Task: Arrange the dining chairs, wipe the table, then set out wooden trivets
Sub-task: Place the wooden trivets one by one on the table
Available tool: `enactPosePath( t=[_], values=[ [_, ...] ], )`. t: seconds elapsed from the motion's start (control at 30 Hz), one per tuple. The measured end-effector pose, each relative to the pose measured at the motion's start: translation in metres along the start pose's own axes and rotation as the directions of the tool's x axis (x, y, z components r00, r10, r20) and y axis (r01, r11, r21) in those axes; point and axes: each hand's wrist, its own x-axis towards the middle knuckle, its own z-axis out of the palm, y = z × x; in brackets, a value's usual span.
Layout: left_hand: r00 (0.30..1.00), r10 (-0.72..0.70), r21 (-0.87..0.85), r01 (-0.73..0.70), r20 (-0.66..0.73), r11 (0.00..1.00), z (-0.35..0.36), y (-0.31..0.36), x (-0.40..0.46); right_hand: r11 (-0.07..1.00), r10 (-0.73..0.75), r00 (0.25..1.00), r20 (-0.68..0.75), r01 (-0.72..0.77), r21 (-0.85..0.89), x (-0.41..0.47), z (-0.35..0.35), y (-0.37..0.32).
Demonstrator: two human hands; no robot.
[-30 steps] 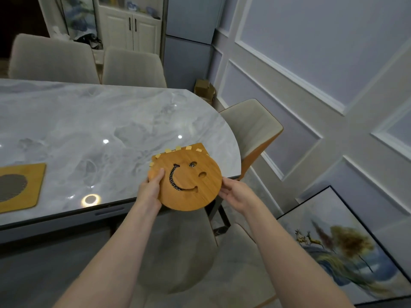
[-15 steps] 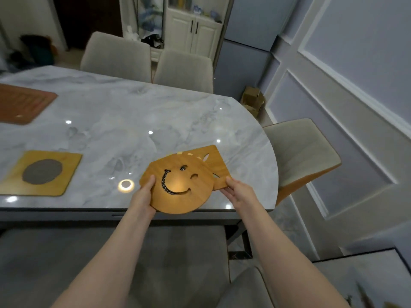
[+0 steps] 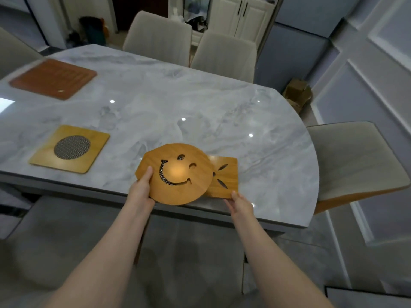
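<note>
my left hand [image 3: 142,190] grips the round wooden smiley trivet [image 3: 175,174] over the grey marble table [image 3: 178,103] near its front edge. my right hand [image 3: 239,203] pinches the square wooden trivet [image 3: 224,177] beneath it.

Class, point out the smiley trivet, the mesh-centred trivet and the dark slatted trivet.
smiley trivet [image 3: 178,174]: head view, face centre.
mesh-centred trivet [image 3: 71,147]: head view, mesh circle.
dark slatted trivet [image 3: 54,78]: head view, slatted middle.

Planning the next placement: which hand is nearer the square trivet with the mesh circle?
Left. The left hand grips the smiley trivet just right of the mesh-circle trivet; the right hand is farther right.
</note>
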Motion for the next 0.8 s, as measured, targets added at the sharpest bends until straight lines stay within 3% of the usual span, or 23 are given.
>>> enactPosePath(
  t=[0.2, 0.33, 0.47, 0.53, 0.63, 0.73, 0.8],
  values=[
    [1.000, 0.018, -0.030, -0.018, 0.001, 0.999, 0.007, 0.005, 0.008, 0.999, -0.020, 0.993, -0.116, 0.016, -0.036, 0.009, -0.003, 0.006],
    [0.999, 0.033, -0.031, -0.033, 0.017, 0.999, 0.011, 0.008, 0.012, 0.928, -0.162, 0.958, -0.237, 0.066, -0.368, 0.018, -0.005, 0.005],
    [0.999, 0.037, -0.034, -0.037, 0.027, 0.999, 0.013, 0.010, 0.015, 0.797, -0.308, 0.922, -0.234, 0.116, -0.593, 0.018, -0.006, 0.002],
    [0.999, 0.039, -0.036, -0.038, 0.033, 0.999, 0.014, 0.009, 0.017, 0.667, -0.437, 0.884, -0.165, 0.195, -0.719, 0.019, -0.005, 0.003],
    [0.999, 0.038, -0.042, -0.037, 0.031, 0.998, 0.014, 0.007, 0.020, 0.329, -0.595, 0.792, 0.138, 0.397, -0.857, 0.022, -0.002, 0.013],
    [0.999, 0.039, -0.056, -0.037, 0.025, 0.998, 0.014, 0.006, 0.023, 0.065, -0.496, 0.755, 0.430, 0.525, -0.848, 0.027, 0.000, 0.029],
    [0.999, 0.045, -0.055, -0.043, 0.029, 0.998, 0.013, 0.007, 0.025, -0.040, -0.420, 0.752, 0.508, 0.544, -0.838, 0.029, -0.002, 0.037]
  ],
)
